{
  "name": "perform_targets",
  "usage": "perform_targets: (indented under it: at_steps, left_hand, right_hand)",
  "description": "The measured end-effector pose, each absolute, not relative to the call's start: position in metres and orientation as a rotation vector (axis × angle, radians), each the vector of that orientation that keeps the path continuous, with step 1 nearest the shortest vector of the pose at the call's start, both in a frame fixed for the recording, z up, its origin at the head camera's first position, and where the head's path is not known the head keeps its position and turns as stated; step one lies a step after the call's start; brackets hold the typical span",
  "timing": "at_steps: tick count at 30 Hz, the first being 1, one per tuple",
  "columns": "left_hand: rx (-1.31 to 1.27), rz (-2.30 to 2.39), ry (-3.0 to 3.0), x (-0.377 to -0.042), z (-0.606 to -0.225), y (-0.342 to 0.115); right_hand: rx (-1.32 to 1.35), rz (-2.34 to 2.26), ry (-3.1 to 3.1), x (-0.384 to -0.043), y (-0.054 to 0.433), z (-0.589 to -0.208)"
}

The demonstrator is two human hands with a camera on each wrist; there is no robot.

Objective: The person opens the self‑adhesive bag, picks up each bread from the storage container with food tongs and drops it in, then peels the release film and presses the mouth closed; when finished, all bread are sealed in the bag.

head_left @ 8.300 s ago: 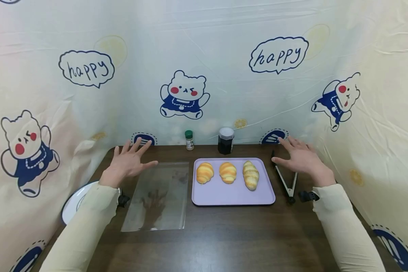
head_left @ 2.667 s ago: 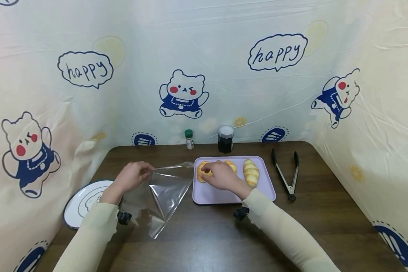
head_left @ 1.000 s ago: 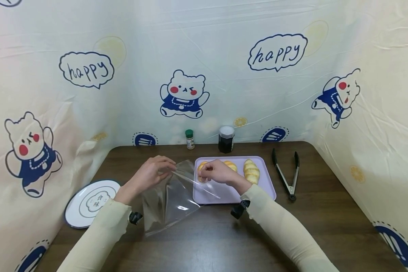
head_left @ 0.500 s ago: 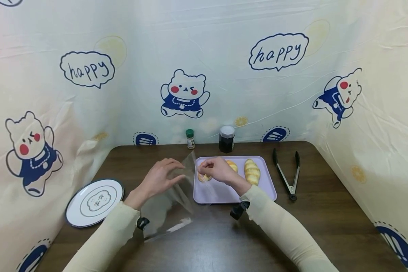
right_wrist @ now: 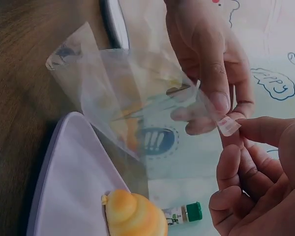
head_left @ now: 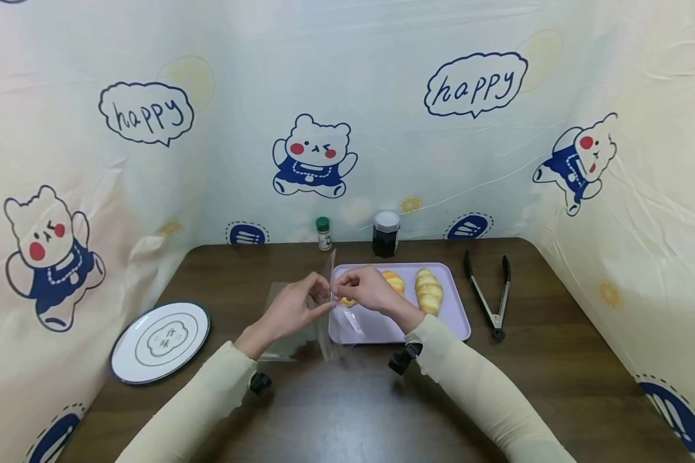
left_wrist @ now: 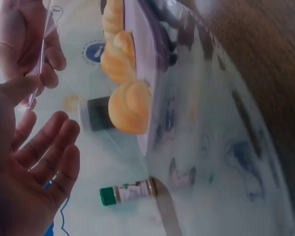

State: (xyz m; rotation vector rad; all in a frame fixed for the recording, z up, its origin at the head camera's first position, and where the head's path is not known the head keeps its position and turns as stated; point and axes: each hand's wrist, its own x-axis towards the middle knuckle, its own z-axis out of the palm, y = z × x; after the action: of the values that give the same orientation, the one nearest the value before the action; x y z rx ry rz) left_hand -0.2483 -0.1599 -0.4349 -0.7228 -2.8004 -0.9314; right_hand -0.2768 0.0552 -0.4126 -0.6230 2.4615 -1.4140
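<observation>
A clear plastic bag [head_left: 282,352] hangs between the two hands, its edge raised left of the lilac tray [head_left: 423,329]. My left hand [head_left: 292,310] pinches the bag's edge between thumb and fingers. Facing it, my right hand [head_left: 370,290] pinches the same edge above the tray; a small clear flap [right_wrist: 229,126] shows at its thumb tip in the right wrist view. On the tray lie three bread rolls: a long pale one [head_left: 428,291], a rounded middle one [head_left: 394,281], and a left one [left_wrist: 132,107] mostly hidden by the right hand in the head view.
A white plate [head_left: 130,350] with a dark rim lies at the left. Black-handled tongs [head_left: 500,308] stand spread to the tray's right. Behind are a green-capped shaker [head_left: 324,235] and a dark jar [head_left: 385,235] with a white lid. A printed cloth hangs behind the table.
From lying flat on the table, the bag has been lifted by both hands. Over the last second my left hand has moved right to meet the right hand, and the bag's edge has turned upright.
</observation>
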Motion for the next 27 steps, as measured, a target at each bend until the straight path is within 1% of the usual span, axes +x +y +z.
perform_targets:
  at_steps: [6,18,23,27]
  left_hand:
    - [-0.797,-1.020,-2.742,-0.2484,-0.4349,-0.1604]
    - [-0.758,-1.118,-2.734,-0.2477,-0.4407,-0.1603]
    - [-0.754,-1.045,-2.736,-0.2464,-0.4384,-0.1622]
    - [-0.683,-0.900,-2.756,-0.2453,-0.4341,-0.1627]
  right_hand:
    - [-0.618,-1.403,2.482,-0.2782,0.0570,-0.4119]
    - [-0.640,-1.411,2.462,-0.2786,0.0568,-0.4120]
    - [-0.622,-1.411,2.482,-0.2808,0.0586,-0.4139]
    - [-0.622,-1.409,2.514,-0.2826,0.0601,-0.4158]
